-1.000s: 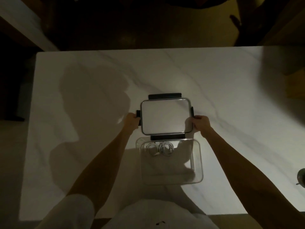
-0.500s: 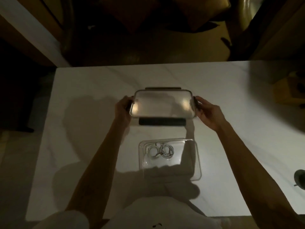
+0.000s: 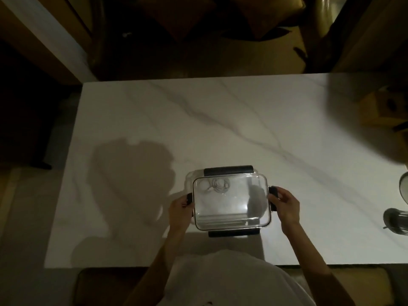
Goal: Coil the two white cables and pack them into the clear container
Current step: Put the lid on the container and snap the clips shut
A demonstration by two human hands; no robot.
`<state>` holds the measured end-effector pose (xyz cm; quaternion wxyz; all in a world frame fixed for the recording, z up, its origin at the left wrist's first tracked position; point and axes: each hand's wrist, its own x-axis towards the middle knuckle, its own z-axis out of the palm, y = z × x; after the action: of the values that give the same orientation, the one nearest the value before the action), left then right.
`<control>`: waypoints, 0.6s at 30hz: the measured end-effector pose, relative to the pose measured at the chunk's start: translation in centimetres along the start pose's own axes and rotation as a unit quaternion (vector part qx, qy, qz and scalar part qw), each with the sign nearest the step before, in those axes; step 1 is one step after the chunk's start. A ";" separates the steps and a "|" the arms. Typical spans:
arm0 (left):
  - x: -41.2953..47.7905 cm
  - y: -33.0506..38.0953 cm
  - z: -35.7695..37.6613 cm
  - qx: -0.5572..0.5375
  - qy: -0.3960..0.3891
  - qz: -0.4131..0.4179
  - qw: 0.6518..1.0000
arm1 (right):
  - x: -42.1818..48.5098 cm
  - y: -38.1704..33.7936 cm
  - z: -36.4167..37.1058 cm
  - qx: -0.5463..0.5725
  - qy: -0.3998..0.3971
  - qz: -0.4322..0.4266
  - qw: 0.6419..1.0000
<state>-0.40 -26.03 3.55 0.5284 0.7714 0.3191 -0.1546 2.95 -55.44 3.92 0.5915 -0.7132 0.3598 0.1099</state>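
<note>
We now have the lid (image 3: 231, 204) lowered over the container (image 3: 190, 177) and both coiled cables (image 3: 217, 185), left hand (image 3: 180, 205) and right hand (image 3: 286, 205) gripping its side clips (image 3: 273, 192); latching remains.

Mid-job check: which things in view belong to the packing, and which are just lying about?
Job: clear container, lid, coiled white cables under it, left hand and right hand gripping the lid's side clips.
Lying about: metal object at the right edge, yellowish item in shadow far right.
</note>
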 end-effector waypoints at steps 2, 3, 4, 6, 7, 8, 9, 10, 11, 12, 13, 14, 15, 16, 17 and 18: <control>0.5 0.1 0.4 0.028 0.011 0.037 0.999 | 0.5 0.1 0.2 -0.005 0.016 -0.002 1.000; 1.1 0.0 0.6 0.046 0.020 0.050 0.997 | 0.9 0.0 0.6 -0.011 0.023 -0.001 1.000; 1.7 -0.1 0.7 0.061 0.029 0.057 0.996 | 1.2 0.1 1.0 -0.019 0.027 0.000 0.999; 2.6 -0.1 0.6 0.079 0.049 0.059 0.994 | 1.8 0.3 1.8 -0.045 0.024 -0.005 0.999; 2.9 -0.2 0.6 0.084 0.056 0.058 0.993 | 2.1 0.5 2.2 -0.057 0.020 -0.011 0.998; 3.0 0.0 0.6 0.086 0.059 0.060 0.993 | 2.4 0.6 2.6 -0.068 0.017 -0.019 0.997; 3.1 0.1 0.6 0.088 0.061 0.063 0.992 | 2.7 0.7 2.9 -0.078 0.016 -0.026 0.996; 3.2 0.1 0.6 0.090 0.059 0.064 0.992 | 2.7 0.6 3.1 -0.087 0.017 -0.031 0.996; 3.4 0.1 0.6 0.088 0.059 0.063 0.992 | 2.7 0.4 3.3 -0.092 0.021 -0.034 0.995; 3.7 0.0 0.6 0.088 0.057 0.058 0.993 | 2.5 0.2 3.4 -0.094 0.027 -0.036 0.995; 4.0 -0.2 0.6 0.089 0.052 0.054 0.993 | 2.2 -0.1 3.5 -0.094 0.032 -0.037 0.994; 4.1 -0.3 0.5 0.087 0.049 0.046 0.994 | 2.1 -0.1 3.4 -0.095 0.033 -0.036 0.994; 4.3 -0.4 0.5 0.079 0.050 0.037 0.995 | 2.1 -0.1 3.4 -0.093 0.031 -0.029 0.995; 4.2 -0.4 0.5 0.069 0.053 0.028 0.996 | 2.3 0.0 3.3 -0.085 0.027 -0.016 0.996; 4.3 -0.4 0.4 0.057 0.054 0.019 0.997 | 2.7 0.2 3.1 -0.075 0.024 0.005 0.997; 4.1 0.0 0.2 0.043 0.051 0.004 0.998 | 3.1 0.3 2.9 -0.063 0.017 0.027 0.998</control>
<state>2.65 -24.89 1.07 0.4786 0.8015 0.3353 -0.1266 5.75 -53.95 1.11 0.5363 -0.7405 0.3814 0.1366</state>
